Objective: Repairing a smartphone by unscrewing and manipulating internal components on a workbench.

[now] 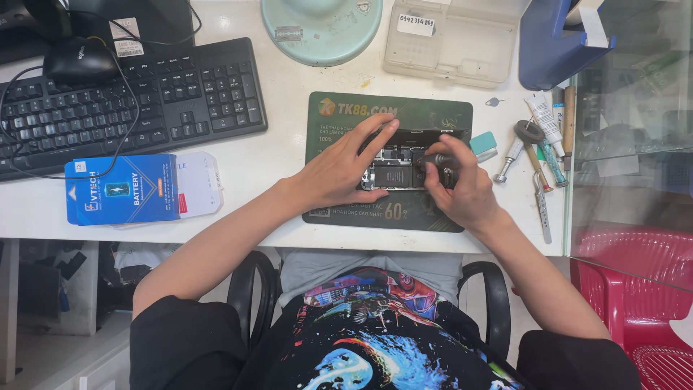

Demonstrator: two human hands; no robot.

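The person wore a black short-sleeved T-shirt point(375, 339) with a large, bright print in blue, red and white across the chest. Both forearms were bare, and neither the left hand point(339, 170) nor the right hand point(462, 188) showed a ring, watch or glove.

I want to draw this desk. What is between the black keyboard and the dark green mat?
In the head view, only bare white desk lies between the black keyboard and the dark green mat. The blue box sits lower down, under the keyboard.
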